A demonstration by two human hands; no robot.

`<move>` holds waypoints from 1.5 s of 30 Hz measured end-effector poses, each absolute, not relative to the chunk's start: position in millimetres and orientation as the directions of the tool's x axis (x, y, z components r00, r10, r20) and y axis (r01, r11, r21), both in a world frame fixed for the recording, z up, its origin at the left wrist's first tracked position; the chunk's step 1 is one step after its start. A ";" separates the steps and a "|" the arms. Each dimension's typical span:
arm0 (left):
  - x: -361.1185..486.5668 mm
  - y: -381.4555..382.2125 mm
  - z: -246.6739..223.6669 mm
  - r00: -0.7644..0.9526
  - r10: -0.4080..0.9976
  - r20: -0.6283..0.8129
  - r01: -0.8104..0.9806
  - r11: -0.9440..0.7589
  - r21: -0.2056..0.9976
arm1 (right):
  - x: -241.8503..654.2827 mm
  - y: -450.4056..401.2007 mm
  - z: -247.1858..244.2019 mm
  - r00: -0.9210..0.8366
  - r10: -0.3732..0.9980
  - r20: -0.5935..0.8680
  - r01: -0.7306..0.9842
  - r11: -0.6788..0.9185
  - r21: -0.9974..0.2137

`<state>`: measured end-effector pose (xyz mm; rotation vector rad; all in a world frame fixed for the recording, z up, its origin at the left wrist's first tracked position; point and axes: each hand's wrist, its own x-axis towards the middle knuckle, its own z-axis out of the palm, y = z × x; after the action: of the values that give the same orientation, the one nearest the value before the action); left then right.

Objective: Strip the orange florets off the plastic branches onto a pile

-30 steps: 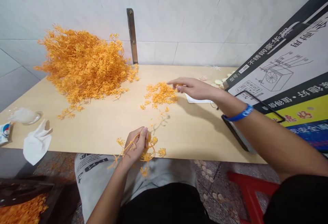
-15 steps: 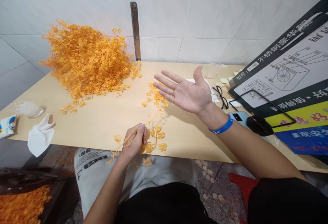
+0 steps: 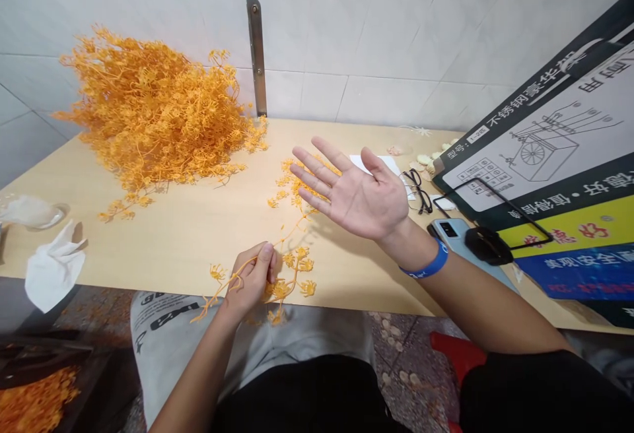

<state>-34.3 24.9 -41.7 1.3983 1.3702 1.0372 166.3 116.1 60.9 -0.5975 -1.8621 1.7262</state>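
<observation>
Near the table's front edge, my left hand is closed around the stem of an orange artificial flower sprig. Blossoms hang out on both sides of the fist, and a thin stem runs up from it toward more orange flower sprigs. My right hand, palm up with fingers spread, hovers over the table and holds nothing. It partly hides those sprigs. Back left on the table stands a big heap of orange artificial flower sprigs.
On the right lie eyeglasses, a phone and a black-framed object beside a large printed box. A crumpled tissue and a clear plastic item sit at left. A container of orange pieces is below left.
The view has shifted slightly, so most things appear a little further left. My right hand's fingers are spread wider. My left hand keeps its grip on the sprig.
</observation>
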 end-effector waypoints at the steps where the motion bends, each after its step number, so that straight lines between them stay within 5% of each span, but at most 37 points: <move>1: -34.5 24.9 -41.8 0.038 0.999 -0.024 0.246 0.014 0.969 | 165.4 114.2 61.3 -0.762 0.641 0.094 -0.046 0.091 -0.995; 10: -36.1 25.4 -46.0 0.057 0.998 -0.020 0.199 0.008 0.980 | 170.4 112.9 54.6 -0.688 0.668 0.282 0.151 0.512 -0.846; 16: -37.0 25.4 -46.8 0.063 0.998 -0.021 0.232 0.006 0.973 | 171.8 108.4 52.4 -0.750 0.540 0.382 0.444 0.839 -0.315; 19: -36.6 25.2 -46.4 0.067 0.998 -0.007 0.230 -0.008 0.973 | 170.1 106.3 43.2 -0.761 0.473 0.445 0.516 0.856 -0.027; 21: -36.2 25.3 -46.2 0.074 0.997 0.008 0.225 -0.024 0.974 | 168.5 105.5 37.2 -0.752 0.474 0.458 0.554 0.831 0.050; 27: -35.9 25.0 -44.1 0.084 0.996 0.027 0.223 -0.046 0.974 | 166.0 106.8 32.5 -0.713 0.537 0.451 0.576 0.815 -0.060; 36: -37.3 23.2 -47.9 0.074 0.997 0.018 0.199 -0.032 0.980 | 181.8 126.2 21.2 -0.773 0.634 0.023 0.479 0.608 -0.633; 45: -29.7 25.7 -45.3 0.101 0.994 -0.033 0.355 -0.006 0.935 | 181.3 132.3 41.0 -0.672 0.719 0.177 0.544 0.641 -0.541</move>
<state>-29.7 25.7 -45.3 1.5070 1.3925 0.9255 181.3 132.3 41.0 -1.0020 -2.4856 0.6400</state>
